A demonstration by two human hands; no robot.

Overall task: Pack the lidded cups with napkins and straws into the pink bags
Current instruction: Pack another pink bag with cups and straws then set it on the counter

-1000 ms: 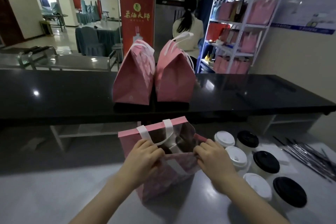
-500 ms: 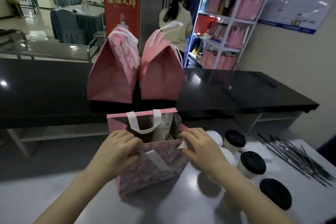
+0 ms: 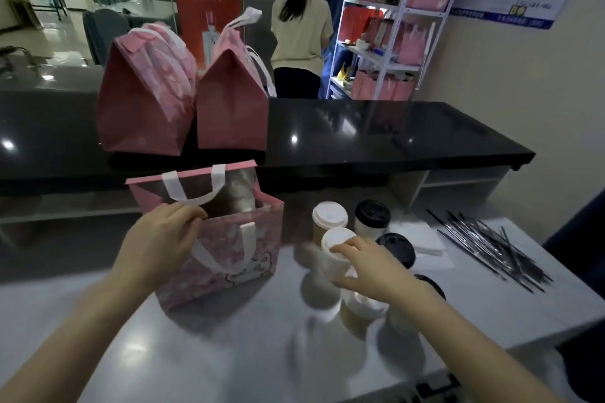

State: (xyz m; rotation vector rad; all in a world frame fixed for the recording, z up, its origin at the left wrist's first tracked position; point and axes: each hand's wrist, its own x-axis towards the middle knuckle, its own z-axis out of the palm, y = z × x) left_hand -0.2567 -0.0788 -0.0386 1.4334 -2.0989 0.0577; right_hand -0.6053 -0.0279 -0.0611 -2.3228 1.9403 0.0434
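Cups (image 3: 361, 309) are sitting half hidden under the right forearm; right hand (image 3: 376, 268) is resting spread fingers on a white-lidded cup (image 3: 335, 247), left hand (image 3: 160, 239) is gripping the open pink bag (image 3: 235, 258) on the grey desk (image 3: 229, 353).

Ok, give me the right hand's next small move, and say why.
Probably close the right hand round the white-lidded cup and lift it: its fingers are at the lid, and the left hand holds the pink bag open beside it.

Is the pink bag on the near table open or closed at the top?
Open. The pink bag shows its silver lining; the left hand holds its near rim.
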